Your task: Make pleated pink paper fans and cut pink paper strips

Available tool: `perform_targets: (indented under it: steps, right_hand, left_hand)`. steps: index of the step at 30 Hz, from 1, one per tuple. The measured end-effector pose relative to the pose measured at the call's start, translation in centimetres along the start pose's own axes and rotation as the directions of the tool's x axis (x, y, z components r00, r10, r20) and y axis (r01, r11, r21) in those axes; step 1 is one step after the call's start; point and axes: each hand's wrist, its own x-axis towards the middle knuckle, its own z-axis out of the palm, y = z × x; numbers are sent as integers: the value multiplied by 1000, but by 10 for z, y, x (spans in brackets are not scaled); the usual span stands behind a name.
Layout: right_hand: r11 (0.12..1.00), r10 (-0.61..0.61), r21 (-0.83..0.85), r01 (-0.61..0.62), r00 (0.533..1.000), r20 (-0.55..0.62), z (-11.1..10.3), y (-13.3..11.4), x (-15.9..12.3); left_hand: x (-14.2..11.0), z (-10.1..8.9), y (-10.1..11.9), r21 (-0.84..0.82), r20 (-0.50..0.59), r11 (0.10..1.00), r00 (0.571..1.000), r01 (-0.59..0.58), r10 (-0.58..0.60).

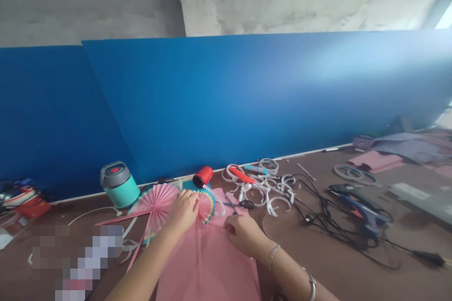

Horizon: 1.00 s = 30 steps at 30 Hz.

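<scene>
My left hand (185, 209) is closed at the left edge of a small pleated paper fan (206, 206), pink with a blue and yellow rim. Beside it lies a larger pink pleated fan (155, 204) with long pink strips running from it. My right hand (243, 235) is curled, thumb and fingers pressed together, over a sheet of pink paper (212, 268); whatever it pinches is too small or hidden to name. Just beyond that hand lies a pair of scissors (243, 204) with dark handles. A narrow pink strip (199, 258) runs down the sheet.
White curled strips (270, 186) lie tangled behind my right hand. Black cables (325, 216) and a glue gun (363, 216) are on the right. A turquoise container (122, 190) and a red cylinder (203, 176) stand near the blue partition (219, 103). More paper (377, 161) lies far right.
</scene>
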Motion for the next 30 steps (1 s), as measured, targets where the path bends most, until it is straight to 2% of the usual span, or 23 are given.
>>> perform_targets:
  steps: [4, 7, 12, 15, 18, 22, 24, 27, 30]
  right_hand:
    - [999, -31, -39, 30, 999, -11, -3, -4, 0]
    - [998, -41, -53, 35, 993, -110, -5, -4, 2]
    - [993, 40, -100, -59, 983, -178, -13, 3, 4]
    - [967, 130, -189, -172, 968, -216, -17, 10, 4]
    - [953, 165, -221, -209, 965, -203, -18, 16, 6]
    - [923, 224, -268, -277, 951, -214, -14, 18, 7]
    - [901, 249, -300, -315, 939, -236, -14, 17, 6]
    - [886, 274, -307, -348, 926, -258, -15, 19, 6]
    - [917, 265, -226, -328, 926, -269, -16, 25, 10]
  left_hand:
    - [-9, 9, 2, -36, 4, 999, 999, -37, 37]
    - [-13, 16, 1, -51, 26, 996, 997, -75, 76]
    - [-10, 16, 2, -47, 50, 994, 993, -101, 103]
    - [-6, 8, 1, -47, 72, 992, 990, -121, 124]
    - [-5, -7, -8, -40, 72, 990, 988, -133, 136]
    - [-5, -31, -23, -29, 27, 991, 991, -133, 134]
    - [-5, -41, -24, 13, -7, 991, 991, -133, 133]
    - [-7, -47, -11, 76, -68, 990, 990, -120, 125]
    - [-10, -41, 16, 39, 7, 981, 982, -190, 190]
